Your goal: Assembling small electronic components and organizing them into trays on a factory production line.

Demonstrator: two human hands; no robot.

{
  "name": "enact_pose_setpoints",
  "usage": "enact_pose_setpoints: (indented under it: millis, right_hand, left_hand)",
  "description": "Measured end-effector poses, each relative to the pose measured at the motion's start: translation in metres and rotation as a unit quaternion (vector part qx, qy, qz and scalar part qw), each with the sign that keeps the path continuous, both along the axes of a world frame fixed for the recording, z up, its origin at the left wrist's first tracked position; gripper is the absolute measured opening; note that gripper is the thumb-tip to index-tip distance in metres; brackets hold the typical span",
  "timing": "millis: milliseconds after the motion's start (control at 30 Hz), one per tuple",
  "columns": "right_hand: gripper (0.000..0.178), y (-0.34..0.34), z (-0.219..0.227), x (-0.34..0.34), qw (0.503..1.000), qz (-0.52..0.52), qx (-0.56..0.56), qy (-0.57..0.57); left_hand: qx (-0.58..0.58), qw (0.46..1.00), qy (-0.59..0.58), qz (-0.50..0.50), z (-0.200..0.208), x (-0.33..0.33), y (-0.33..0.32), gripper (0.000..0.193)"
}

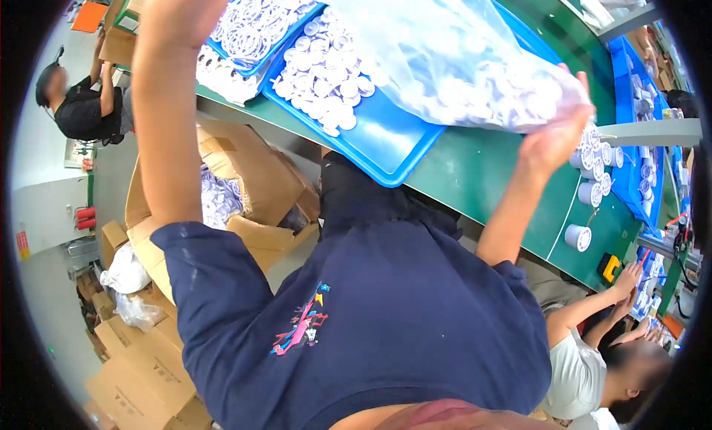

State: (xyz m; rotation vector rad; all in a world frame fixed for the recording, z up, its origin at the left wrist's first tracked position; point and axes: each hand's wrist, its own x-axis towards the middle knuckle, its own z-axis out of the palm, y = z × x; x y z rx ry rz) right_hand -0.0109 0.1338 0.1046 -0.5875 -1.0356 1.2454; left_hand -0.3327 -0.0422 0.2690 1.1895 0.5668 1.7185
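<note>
the right hand (555, 137) curls its fingers around the end of a clear bag (437, 51) of white parts (512, 92), over a blue tray (389, 133) and green surface (463, 166); the left hand is past the top edge, fingers' state untellable.

A translucent bag (445, 59) of bunched white pieces (508, 96) slants over a blue tray (389, 137). Round white parts (326, 70) lie heaped inside the tray.
</note>
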Motion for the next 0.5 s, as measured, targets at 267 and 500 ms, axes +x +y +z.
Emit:
enact_pose_setpoints:
  millis: [267,500]
  right_hand:
    - [0.066,0.035,0.077,0.021,0.991,-0.003,0.109,-0.081]
    - [0.056,0.028,0.114,0.001,0.979,-0.027,0.168,-0.11]
  left_hand:
    - [-0.278,0.936,0.121,0.179,-0.133,0.004,-0.061,0.043]
    - [-0.498,0.743,0.445,0.034,-0.14,0.047,-0.093,0.044]
